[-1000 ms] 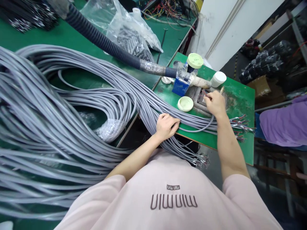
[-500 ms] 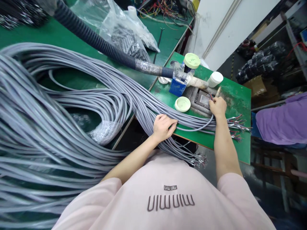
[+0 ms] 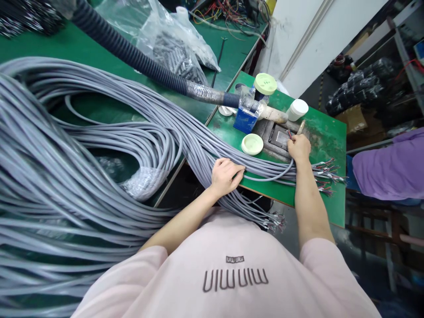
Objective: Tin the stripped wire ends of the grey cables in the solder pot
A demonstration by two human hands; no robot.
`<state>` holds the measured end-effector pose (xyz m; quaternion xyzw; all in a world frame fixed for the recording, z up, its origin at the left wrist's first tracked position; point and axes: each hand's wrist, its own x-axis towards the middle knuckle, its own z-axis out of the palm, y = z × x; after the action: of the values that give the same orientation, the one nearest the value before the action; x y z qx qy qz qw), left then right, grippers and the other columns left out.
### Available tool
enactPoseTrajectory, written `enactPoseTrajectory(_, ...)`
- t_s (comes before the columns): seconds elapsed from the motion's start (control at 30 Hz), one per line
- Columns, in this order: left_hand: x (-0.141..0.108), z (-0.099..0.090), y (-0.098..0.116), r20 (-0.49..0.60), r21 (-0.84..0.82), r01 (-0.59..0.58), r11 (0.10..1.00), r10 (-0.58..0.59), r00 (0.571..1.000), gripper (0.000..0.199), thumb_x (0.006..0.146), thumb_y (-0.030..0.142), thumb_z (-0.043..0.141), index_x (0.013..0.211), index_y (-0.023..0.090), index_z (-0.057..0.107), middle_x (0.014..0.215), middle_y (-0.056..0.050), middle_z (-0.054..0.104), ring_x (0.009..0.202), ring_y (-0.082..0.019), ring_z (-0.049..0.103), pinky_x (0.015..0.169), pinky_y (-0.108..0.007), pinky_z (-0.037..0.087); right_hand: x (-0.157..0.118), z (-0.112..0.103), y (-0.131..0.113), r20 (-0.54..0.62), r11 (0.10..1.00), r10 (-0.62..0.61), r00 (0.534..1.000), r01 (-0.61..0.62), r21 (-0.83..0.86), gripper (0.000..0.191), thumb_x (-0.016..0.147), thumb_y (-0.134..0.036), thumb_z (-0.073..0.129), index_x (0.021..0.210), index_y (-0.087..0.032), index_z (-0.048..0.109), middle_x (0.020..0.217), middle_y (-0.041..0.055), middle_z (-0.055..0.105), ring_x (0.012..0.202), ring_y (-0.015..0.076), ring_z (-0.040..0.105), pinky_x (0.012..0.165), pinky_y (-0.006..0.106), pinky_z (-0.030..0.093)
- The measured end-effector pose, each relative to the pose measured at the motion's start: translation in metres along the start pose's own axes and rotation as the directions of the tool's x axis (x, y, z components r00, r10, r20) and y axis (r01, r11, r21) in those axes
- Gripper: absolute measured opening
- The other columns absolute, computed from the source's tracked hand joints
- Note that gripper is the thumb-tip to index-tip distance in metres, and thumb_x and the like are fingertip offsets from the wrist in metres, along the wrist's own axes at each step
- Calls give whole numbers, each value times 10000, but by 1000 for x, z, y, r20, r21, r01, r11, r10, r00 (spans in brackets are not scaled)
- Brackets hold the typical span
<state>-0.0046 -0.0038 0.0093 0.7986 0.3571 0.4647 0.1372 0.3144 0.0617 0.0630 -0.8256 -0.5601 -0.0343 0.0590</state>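
Observation:
My right hand (image 3: 299, 148) is closed around the end of a grey cable (image 3: 270, 179), with thin red and dark wires (image 3: 289, 134) poking out past the fingers. Those wires are over the near right edge of a small solder pot (image 3: 282, 137) with a shiny square surface. From the right hand the cable loops back toward my left hand (image 3: 227, 176). The left hand lies on the thick bundle of grey cables (image 3: 198, 137) with curled fingers, closed on cable there; its palm side is hidden. Stripped cable ends (image 3: 326, 170) fan out beyond my right wrist.
A ribbed extraction hose (image 3: 132, 53) reaches the pot, its nozzle beside a blue box (image 3: 245, 120). Around the pot stand a pale green lid (image 3: 252, 144), a white tub (image 3: 297, 109) and a green-lidded jar (image 3: 265, 84). A person in a purple sleeve (image 3: 391, 165) is at the right.
My right hand has shifted slightly left, bringing the wire ends with it over the pot. My left hand has stayed in place on the cables.

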Motion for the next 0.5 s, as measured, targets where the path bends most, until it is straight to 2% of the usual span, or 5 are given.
enactPoseTrajectory(0.1, 0, 0, 0, 24, 13, 2, 1000, -3, 1000, 107, 885, 231, 570, 926, 240, 668, 769, 7, 720, 737, -151, 637, 878, -386, 431, 0, -5, 2, -31, 998, -6, 999, 8, 57, 246, 832, -319, 499, 816, -168, 692, 926, 140, 645, 837, 257, 572, 738, 356, 411)
enactPoseTrajectory(0.2, 0, 0, -1, 34, 23, 4, 1000, -5, 999, 117, 889, 237, 561, 919, 238, 674, 764, 4, 722, 736, -153, 643, 874, -390, 432, -5, -15, 7, -93, 966, 25, 995, 0, 257, 224, 801, -362, 560, 727, -175, 659, 796, 108, 647, 786, 238, 565, 767, 369, 422)
enactPoseTrajectory(0.3, 0, 0, 0, 19, 28, 5, 1000, -6, 1000, 119, 887, 234, 562, 914, 234, 678, 746, 5, 712, 709, -148, 632, 853, -381, 430, -24, -29, 16, -111, 898, 75, 991, -18, 441, 237, 767, -398, 618, 799, -170, 677, 724, 76, 650, 738, 222, 579, 784, 393, 453)
enactPoseTrajectory(0.4, 0, -1, 0, 5, 31, 4, 1000, -4, 1000, 115, 884, 230, 570, 913, 230, 681, 686, 11, 682, 665, -143, 604, 818, -368, 417, -65, -48, 26, -74, 829, 117, 990, -56, 557, 337, 820, -429, 562, 999, -164, 666, 805, 99, 692, 740, 218, 648, 736, 377, 518)
enactPoseTrajectory(0.5, 0, -2, -1, 2, 17, 15, 1000, -15, 1000, 111, 884, 235, 576, 908, 231, 684, 640, 19, 656, 634, -139, 578, 793, -362, 397, -128, -69, 39, -20, 763, 171, 985, -120, 635, 377, 882, -495, 470, 1064, -203, 623, 982, 146, 708, 787, 234, 693, 727, 385, 568)
